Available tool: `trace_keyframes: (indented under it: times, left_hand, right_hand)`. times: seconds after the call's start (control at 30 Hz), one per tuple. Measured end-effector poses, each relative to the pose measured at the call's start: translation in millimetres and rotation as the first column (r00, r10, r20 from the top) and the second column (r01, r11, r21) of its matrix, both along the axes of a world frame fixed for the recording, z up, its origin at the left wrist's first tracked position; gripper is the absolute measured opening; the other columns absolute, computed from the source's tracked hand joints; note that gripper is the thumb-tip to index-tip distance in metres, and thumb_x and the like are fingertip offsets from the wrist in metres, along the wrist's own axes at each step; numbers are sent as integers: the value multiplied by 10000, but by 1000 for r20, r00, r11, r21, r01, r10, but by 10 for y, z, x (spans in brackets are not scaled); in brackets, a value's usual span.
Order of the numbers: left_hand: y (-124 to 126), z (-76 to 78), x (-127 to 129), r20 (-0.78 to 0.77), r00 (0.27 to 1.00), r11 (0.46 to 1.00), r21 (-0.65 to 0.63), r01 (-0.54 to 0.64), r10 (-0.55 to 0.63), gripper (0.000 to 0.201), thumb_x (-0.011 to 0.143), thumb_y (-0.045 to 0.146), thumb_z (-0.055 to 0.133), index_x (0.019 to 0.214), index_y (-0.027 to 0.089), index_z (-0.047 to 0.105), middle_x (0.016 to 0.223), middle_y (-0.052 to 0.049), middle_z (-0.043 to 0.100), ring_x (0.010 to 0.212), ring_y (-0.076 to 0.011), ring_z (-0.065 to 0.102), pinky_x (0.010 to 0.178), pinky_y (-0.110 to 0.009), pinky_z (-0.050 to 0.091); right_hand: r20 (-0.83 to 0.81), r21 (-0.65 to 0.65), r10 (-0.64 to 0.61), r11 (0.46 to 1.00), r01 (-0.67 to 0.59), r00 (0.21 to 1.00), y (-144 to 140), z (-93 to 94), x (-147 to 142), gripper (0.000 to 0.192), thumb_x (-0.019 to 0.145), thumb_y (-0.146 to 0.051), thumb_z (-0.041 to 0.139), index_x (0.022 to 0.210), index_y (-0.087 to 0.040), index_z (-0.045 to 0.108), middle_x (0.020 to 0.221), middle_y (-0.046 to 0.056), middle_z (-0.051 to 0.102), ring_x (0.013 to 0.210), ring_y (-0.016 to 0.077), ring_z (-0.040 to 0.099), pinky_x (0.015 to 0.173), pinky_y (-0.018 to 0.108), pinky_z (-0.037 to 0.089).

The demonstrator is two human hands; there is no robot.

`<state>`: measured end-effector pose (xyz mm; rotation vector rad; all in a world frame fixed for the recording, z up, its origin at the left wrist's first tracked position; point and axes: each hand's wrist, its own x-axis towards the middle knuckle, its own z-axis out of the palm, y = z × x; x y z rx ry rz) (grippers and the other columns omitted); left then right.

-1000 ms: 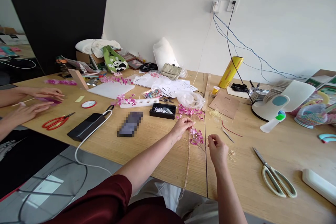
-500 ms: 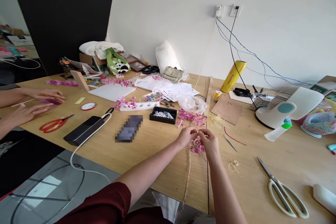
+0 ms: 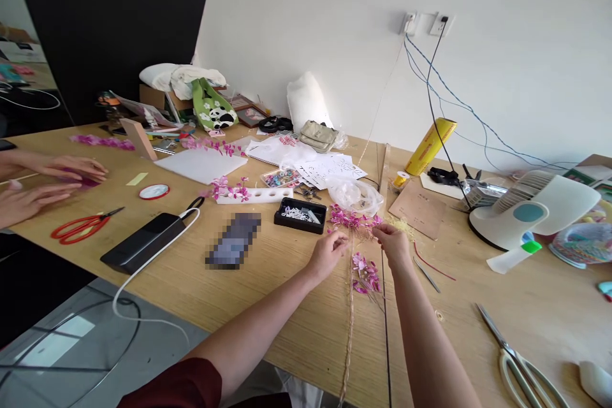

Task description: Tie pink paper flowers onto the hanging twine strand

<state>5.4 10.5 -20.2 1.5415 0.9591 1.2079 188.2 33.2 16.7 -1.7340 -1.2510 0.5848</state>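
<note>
A braided straw-coloured cord [image 3: 351,306] runs from the table's front edge up to pink-purple artificial flowers [image 3: 351,217]. My left hand [image 3: 329,255] is just left of the cord, its fingers curled together; anything held in them is too small to make out. On the cord's other side my right hand [image 3: 394,243] pinches thumb and fingertips together beside the flowers. What it grips is too fine to name. Between my forearms lies a loose bunch of pink flowers [image 3: 366,273] with thin stems.
Left are a black box [image 3: 143,243], red-handled scissors [image 3: 86,227] and another person's hands [image 3: 57,182]. A blurred phone [image 3: 234,240] and black tray [image 3: 300,224] stand ahead. Rightward are large scissors [image 3: 514,357], a metal tool [image 3: 426,274] and a white fan [image 3: 521,207].
My hands, together earlier over the cord, have drawn apart, left hand leftward and right hand rightward. The loose pale coil on the right has shrunk. The view has shifted slightly.
</note>
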Motion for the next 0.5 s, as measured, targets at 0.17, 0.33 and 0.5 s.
trace_keyframes:
  times: [0.17, 0.33, 0.5]
  left_hand:
    - [29, -125, -155, 35, 995, 994, 52, -92, 91, 179, 805, 314, 467, 837, 167, 564, 658, -3, 541, 584, -113, 485, 583, -218, 386]
    - [6, -143, -137, -129, 983, 958, 273, -91, 130, 193, 825, 250, 438, 724, 169, 580, 660, -29, 532, 669, -147, 489, 669, -261, 388]
    - [-45, -106, -82, -330, 919, 848, 530, -9, 216, 216, 828, 162, 408, 904, 185, 609, 920, -88, 588, 987, -215, 494, 880, -384, 387]
  right_hand:
    - [226, -62, -32, 997, 47, 974, 356, -29, -119, 161, 602, -309, 571, 568, -170, 644, 440, -2, 533, 463, 148, 493, 463, 248, 332]
    - [376, -71, -77, 991, 111, 924, 464, -22, -207, 81, 588, -238, 597, 588, -205, 671, 571, 60, 618, 611, 206, 562, 553, 287, 354]
    - [535, -18, -72, 995, 97, 841, 144, 71, -135, 198, 696, -251, 509, 769, -230, 692, 720, 76, 670, 679, 218, 588, 578, 288, 367]
